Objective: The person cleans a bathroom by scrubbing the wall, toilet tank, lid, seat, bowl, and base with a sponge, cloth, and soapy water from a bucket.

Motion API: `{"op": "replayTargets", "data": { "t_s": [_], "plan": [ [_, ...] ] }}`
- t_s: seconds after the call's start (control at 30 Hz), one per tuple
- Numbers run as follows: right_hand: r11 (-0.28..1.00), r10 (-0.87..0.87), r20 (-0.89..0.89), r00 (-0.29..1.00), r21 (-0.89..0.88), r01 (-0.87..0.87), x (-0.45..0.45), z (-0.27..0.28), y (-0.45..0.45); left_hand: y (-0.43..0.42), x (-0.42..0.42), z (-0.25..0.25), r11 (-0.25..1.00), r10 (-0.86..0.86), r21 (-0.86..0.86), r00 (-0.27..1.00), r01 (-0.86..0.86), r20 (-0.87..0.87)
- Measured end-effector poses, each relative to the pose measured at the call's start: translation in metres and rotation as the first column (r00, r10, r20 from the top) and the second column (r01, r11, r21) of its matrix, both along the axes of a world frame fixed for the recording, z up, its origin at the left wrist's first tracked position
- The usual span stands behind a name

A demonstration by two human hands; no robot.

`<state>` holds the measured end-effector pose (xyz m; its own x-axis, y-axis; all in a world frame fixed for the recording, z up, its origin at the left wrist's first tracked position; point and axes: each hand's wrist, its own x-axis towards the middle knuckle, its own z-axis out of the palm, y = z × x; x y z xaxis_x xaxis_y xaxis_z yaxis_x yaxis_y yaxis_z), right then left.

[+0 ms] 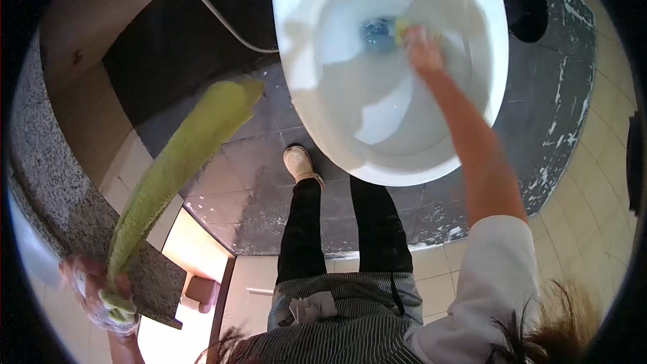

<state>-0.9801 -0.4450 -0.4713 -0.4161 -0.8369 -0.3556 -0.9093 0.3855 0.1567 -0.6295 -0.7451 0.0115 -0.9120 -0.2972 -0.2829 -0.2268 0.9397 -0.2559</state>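
the counter (48, 141) lies left of the toilet (397, 172).

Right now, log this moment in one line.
left hand: gripping long yellow-green cloth | right hand: inside white toilet bowl, at small yellow item beside blue water | right grip: blurred

From where I stand: speckled stone counter (57, 182), L side. Flex. metal hose (212, 10), top L, over dk. flr. tiles (222, 175); white marks on tile surf. Lt. tiles (573, 189), R side. Blk. rounded item (522, 0), upper R; type unclear. Brt. lit area (195, 243), lower L, w/ pinkish-brn. item (202, 291).
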Motion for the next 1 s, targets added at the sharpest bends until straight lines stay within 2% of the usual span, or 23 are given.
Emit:
{"op": "replayTargets", "data": {
  "t_s": [0.03, 0.07, 0.13, 0.17, 0.23, 0.3, 0.33, 0.37, 0.4, 0.43, 0.47, 0.53, 0.57, 0.63, 0.67, 0.7, 0.77, 0.8, 0.83, 0.87, 0.9, 0.97, 1.0],
  "plan": [
    [0.994, -0.063, 0.074, 0.995, -0.079, 0.069, -0.021, 0.012, -0.017, 0.0, -0.005, 0.002, 0.997, 0.049, 0.054, 0.999, -0.049, 0.003],
    [0.995, -0.068, 0.083, 0.994, -0.073, 0.075, -0.026, 0.004, -0.017, 0.001, -0.009, 0.002, 0.99, 0.094, 0.109, 0.996, -0.094, 0.005],
    [0.963, 0.216, -0.025, 0.976, -0.157, -0.217, -0.037, 0.013, -0.029, 0.003, -0.01, 0.001, 0.993, 0.101, 0.067, 0.995, -0.102, 0.015],
    [0.994, 0.104, 0.07, 0.992, 0.033, -0.107, -0.023, 0.022, -0.02, 0.005, -0.01, 0.0, 0.993, 0.114, 0.026, 0.993, -0.114, 0.019],
    [0.957, -0.283, 0.086, 0.955, 0.084, 0.276, 0.036, 0.001, -0.001, 0.007, -0.009, -0.002, 0.992, 0.124, 0.021, 0.992, -0.124, -0.009],
    [0.997, -0.064, -0.001, 0.998, 0.041, 0.064, 0.097, -0.033, -0.004, 0.005, -0.008, -0.002, 0.99, 0.139, 0.012, 0.989, -0.139, -0.044],
    [0.906, -0.329, 0.304, 0.894, -0.165, 0.389, 0.104, -0.029, -0.025, 0.004, -0.008, -0.004, 0.997, 0.083, 0.016, 0.995, -0.082, -0.052],
    [0.672, -0.449, 0.62, 0.644, -0.241, 0.7, 0.109, -0.026, -0.04, 0.003, -0.01, -0.006, 1.0, 0.021, 0.021, 0.998, -0.02, -0.056],
    [0.668, -0.451, 0.617, 0.645, -0.246, 0.702, 0.097, -0.032, -0.059, 0.002, -0.01, -0.006, 1.0, 0.016, 0.02, 0.998, -0.015, -0.062],
    [0.81, -0.532, 0.378, 0.757, -0.033, 0.586, 0.071, -0.045, -0.09, 0.002, -0.009, -0.004, 0.995, 0.084, 0.057, 0.995, -0.081, -0.045],
    [0.851, -0.507, 0.128, 0.852, 0.228, 0.472, 0.046, -0.056, -0.118, 0.004, -0.007, -0.001, 0.984, 0.153, 0.092, 0.988, -0.151, -0.018],
    [0.781, -0.384, -0.079, 0.92, 0.503, 0.37, 0.03, -0.044, -0.128, 0.006, -0.006, 0.007, 0.976, 0.198, 0.083, 0.979, -0.202, 0.056],
    [0.736, -0.51, 0.0, 0.86, 0.517, 0.436, 0.011, -0.026, -0.119, 0.004, -0.006, 0.008, 0.965, 0.246, 0.068, 0.964, -0.253, 0.098],
    [0.623, -0.72, 0.146, 0.679, 0.567, 0.539, -0.012, 0.01, -0.106, 0.001, -0.004, 0.009, 0.974, 0.219, 0.041, 0.97, -0.224, 0.104],
    [0.623, -0.719, 0.146, 0.68, 0.569, 0.537, -0.008, 0.031, -0.112, 0.002, -0.003, 0.007, 0.98, 0.195, 0.029, 0.975, -0.199, 0.107],
    [0.622, -0.671, 0.098, 0.735, 0.613, 0.487, 0.0, 0.05, -0.12, 0.004, -0.004, 0.006, 0.98, 0.192, 0.03, 0.975, -0.196, 0.108],
    [0.629, -0.617, 0.063, 0.784, 0.639, 0.444, 0.016, 0.05, -0.144, 0.005, -0.007, 0.007, 0.972, 0.198, 0.118, 0.979, -0.201, 0.039],
    [0.677, -0.715, 0.164, 0.679, 0.403, 0.616, 0.037, 0.029, -0.147, 0.004, -0.006, 0.01, 0.973, 0.2, 0.113, 0.979, -0.203, 0.042],
    [0.63, -0.765, 0.291, 0.574, 0.155, 0.761, 0.061, 0.001, -0.142, 0.002, -0.006, 0.012, 0.964, 0.218, 0.136, 0.972, -0.228, 0.082],
    [0.498, -0.765, 0.429, 0.481, -0.079, 0.863, 0.082, -0.024, -0.133, 0.001, -0.005, 0.012, 0.953, 0.236, 0.164, 0.964, -0.254, 0.124],
    [0.299, -0.715, 0.567, 0.408, -0.28, 0.912, 0.095, -0.038, -0.121, 0.002, -0.003, 0.01, 0.95, 0.238, 0.175, 0.963, -0.258, 0.129],
    [0.659, -0.524, 0.394, 0.755, -0.374, 0.652, 0.124, -0.012, -0.068, 0.004, 0.002, 0.004, 0.984, 0.165, 0.065, 0.986, -0.163, -0.027],
    [0.789, -0.498, 0.318, 0.807, -0.22, 0.574, 0.119, 0.002, -0.035, 0.002, 0.006, 0.002, 0.984, 0.167, 0.071, 0.985, -0.163, -0.048]
  ]
}}
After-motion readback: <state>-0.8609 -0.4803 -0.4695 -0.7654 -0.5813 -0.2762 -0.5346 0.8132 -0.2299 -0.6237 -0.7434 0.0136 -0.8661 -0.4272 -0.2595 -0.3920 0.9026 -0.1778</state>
